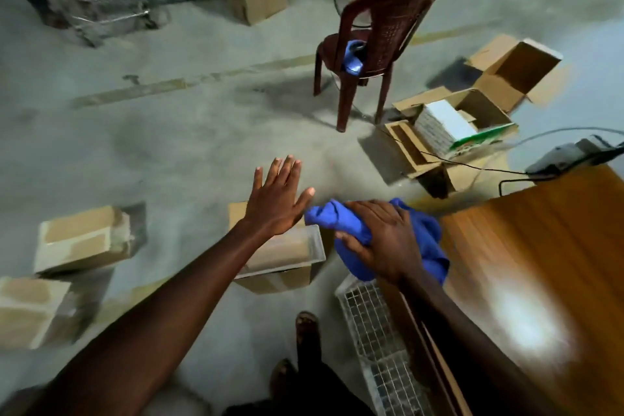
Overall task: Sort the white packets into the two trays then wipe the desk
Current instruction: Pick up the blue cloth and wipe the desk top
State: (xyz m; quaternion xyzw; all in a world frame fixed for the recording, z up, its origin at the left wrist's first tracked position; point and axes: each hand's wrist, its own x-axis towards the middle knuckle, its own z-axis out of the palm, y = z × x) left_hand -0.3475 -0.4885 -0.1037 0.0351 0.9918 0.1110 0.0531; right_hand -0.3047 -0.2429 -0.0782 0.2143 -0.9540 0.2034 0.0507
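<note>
My right hand (381, 240) grips a bunched blue cloth (429, 240) just off the left corner of the wooden desk (540, 263). My left hand (275, 199) is stretched out flat in the air, fingers spread, holding nothing. Under it a clear tray (304, 253) rests on a cardboard box on the floor. A second tray with a grid of packets (374, 334) lies on the floor beside the desk. The picture is blurred by motion.
A dark red plastic chair (378, 44) with a blue item on its seat stands ahead. Open cardboard boxes (479, 111) lie on the floor at the right, closed boxes (84, 240) at the left. A device with cables (567, 155) sits at the desk's far corner.
</note>
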